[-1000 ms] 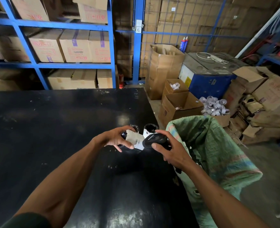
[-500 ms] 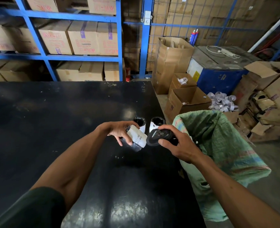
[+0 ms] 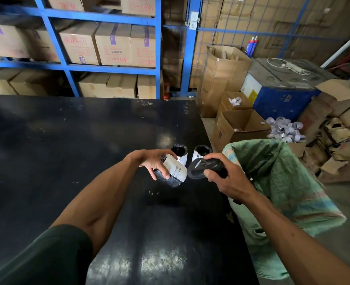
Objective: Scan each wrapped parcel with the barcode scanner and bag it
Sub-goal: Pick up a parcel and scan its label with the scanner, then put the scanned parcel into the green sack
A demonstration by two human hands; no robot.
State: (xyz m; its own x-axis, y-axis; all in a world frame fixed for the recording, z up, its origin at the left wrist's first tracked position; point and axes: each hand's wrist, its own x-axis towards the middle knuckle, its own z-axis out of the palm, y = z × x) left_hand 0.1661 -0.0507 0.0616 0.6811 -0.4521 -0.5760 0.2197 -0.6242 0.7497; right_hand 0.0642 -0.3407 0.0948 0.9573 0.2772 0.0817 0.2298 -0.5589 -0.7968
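- Blue steel shelving loaded with cardboard cartons lines the back of a storeroom, with open boxes and a heap of white label scraps on the floor to the right.
- Nearer the camera lies a black table, scuffed and glossy.
- At the table's right edge hangs a green woven sack, its mouth open.
- Two more wrapped parcels stand upright, side by side on the table, just beyond the hands.
- The left hand holds one wrapped parcel above the table, fingers curled over its top; the parcel is tilted and its white barcode label faces right.
- The right hand grips the black barcode scanner, thumb and fingers wrapped around its handle.
- The scanner's head sits just beside the label, nearly touching it.
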